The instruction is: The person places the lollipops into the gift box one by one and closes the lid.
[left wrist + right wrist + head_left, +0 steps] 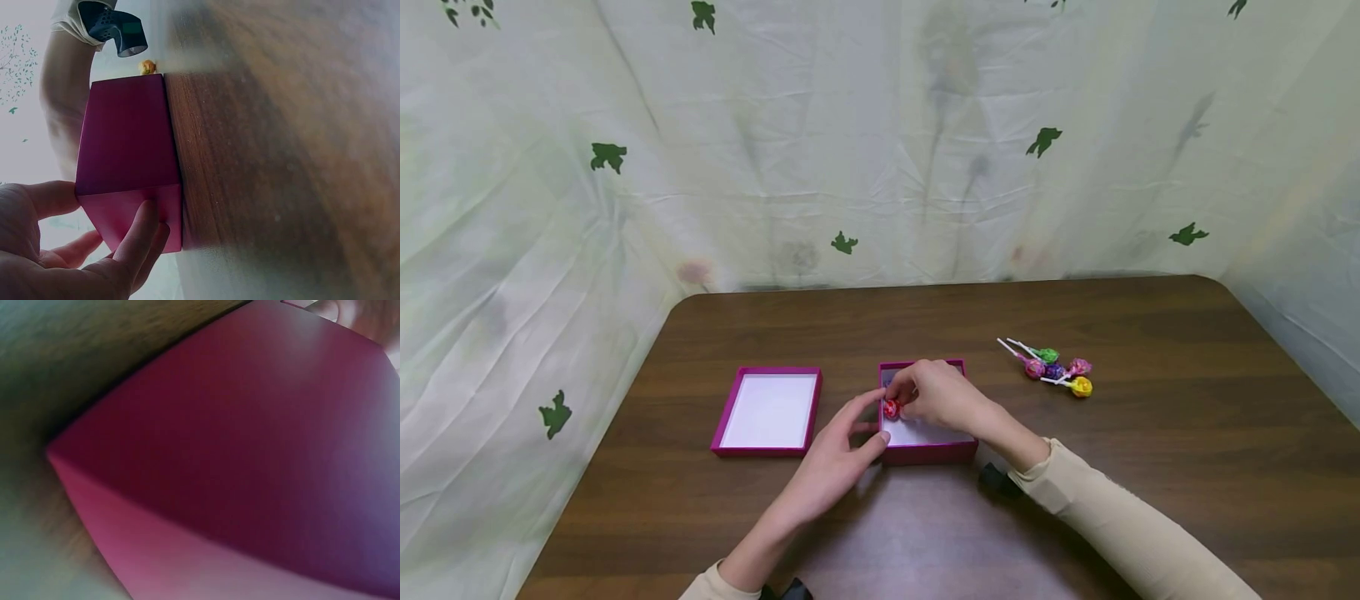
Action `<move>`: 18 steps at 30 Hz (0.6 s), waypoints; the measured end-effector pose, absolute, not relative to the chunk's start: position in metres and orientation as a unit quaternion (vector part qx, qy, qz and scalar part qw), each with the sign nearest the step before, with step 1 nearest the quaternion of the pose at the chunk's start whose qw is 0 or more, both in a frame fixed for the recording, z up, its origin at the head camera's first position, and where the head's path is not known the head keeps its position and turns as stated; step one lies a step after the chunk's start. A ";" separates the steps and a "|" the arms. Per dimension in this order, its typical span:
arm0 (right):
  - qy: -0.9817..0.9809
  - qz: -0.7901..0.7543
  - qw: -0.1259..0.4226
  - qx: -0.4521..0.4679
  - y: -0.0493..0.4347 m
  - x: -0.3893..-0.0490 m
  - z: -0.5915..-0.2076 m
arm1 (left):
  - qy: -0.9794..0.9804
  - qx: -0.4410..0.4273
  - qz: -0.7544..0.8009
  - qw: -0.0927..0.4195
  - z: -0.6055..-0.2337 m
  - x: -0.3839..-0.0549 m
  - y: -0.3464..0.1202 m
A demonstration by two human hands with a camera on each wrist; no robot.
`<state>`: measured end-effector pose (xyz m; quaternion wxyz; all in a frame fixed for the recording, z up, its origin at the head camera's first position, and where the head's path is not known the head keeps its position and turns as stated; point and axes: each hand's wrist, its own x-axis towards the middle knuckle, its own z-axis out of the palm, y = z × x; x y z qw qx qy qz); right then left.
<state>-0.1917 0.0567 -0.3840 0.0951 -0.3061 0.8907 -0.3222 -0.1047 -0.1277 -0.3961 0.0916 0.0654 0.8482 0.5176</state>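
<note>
A magenta box [928,454] with a white inside sits on the table before me, its open top facing up. My right hand [942,396] reaches into it from the right and pinches a red-wrapped lollipop [891,409] near the left wall. Most of that lollipop's stick is hidden by the fingers. My left hand [838,454] steadies the box from the left, its fingertips [145,215] resting on the outer side wall and the thumb at the near corner. In the right wrist view the box's outer walls [206,437] fill most of the picture, and the right fingers are hidden.
To the left lies the matching magenta lid [811,425], white inside facing up. Several wrapped lollipops form a loose pile right of the box, among them a green one [1047,356] and a yellow one [1081,387]. A pale leaf-patterned cloth [880,167] hangs behind the brown table [1187,467].
</note>
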 end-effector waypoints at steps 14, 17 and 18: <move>0.885 -0.325 0.081 -0.322 0.057 -0.191 -0.385 | 0.850 0.069 0.516 0.083 -0.395 -0.103 -0.127; 0.885 -0.325 0.080 -0.325 0.058 -0.190 -0.384 | 0.849 0.069 0.518 0.084 -0.394 -0.103 -0.127; 0.885 -0.324 0.079 -0.326 0.058 -0.190 -0.384 | 0.848 0.070 0.518 0.084 -0.394 -0.103 -0.127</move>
